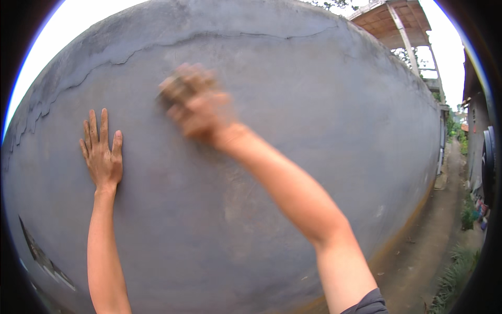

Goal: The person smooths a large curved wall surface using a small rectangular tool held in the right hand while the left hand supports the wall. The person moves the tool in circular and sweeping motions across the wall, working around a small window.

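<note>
Palm down and fingers spread, my left hand (103,157) rests on the grey wall (324,125) at the left. My right hand (204,107) is up against the wall, higher and nearer the middle, smeared by motion. Its fingers curl round a dark brownish lump (179,93), too blurred for me to name its kind. The wall around both hands is smooth, with faint brownish smudges and scuffs below my right hand.
A long jagged crack (209,35) runs along the upper wall. On the right, a dirt path (418,251) follows the wall's foot, with grass (455,277) at its edge. Farther back stands a wooden roofed structure (400,26) on posts.
</note>
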`<state>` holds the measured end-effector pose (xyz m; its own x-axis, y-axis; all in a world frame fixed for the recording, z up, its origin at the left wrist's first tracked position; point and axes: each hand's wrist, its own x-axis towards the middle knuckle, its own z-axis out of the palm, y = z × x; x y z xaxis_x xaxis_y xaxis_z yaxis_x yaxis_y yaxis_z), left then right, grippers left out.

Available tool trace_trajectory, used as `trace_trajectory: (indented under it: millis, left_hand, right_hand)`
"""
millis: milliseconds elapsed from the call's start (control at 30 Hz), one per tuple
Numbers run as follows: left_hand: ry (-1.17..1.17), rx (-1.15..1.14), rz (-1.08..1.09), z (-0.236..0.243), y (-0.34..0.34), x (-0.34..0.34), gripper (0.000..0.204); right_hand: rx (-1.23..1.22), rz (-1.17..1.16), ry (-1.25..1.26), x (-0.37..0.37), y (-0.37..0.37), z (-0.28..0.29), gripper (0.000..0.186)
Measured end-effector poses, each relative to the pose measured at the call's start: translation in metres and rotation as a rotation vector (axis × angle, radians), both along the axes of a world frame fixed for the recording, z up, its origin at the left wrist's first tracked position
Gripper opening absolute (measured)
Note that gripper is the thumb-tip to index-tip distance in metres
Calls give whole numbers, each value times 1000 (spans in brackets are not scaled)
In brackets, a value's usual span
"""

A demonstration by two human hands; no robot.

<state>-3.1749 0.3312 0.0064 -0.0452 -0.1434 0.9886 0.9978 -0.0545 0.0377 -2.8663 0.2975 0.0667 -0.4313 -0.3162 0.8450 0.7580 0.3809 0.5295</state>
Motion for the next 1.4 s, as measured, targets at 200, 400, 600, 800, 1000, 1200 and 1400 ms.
trace_trajectory:
  millis: [200, 400, 600, 800, 1000, 1200, 1400]
  left_hand:
    - [-66, -17, 5, -22, 6, -5, 69]
    - [-76, -1, 0, -23, 3, 6, 72]
    - [-48, -9, -63, -16, -1, 26, 70]
    - [74, -55, -20, -19, -4, -3, 65]
    - [125, -16, -104, 6, -1, -70, 63]
    - [-30, 39, -93, 7, 10, -94, 64]
    - [-13, 17, -86, -1, 6, -124, 65]
  right_hand:
    - [162, -322, 575, 229, -6, 7, 52]
    - [-31, -277, 979, 363, -22, -48, 58]
    - [38, -407, 1226, 308, 1, -3, 62]
    - [200, -267, 443, -18, 21, 27, 51]
    - [24, -148, -243, -120, -3, -14, 48]
    - [137, -336, 842, 47, 7, 74, 56]
    - [86, -301, 125, -144, 26, 44, 57]
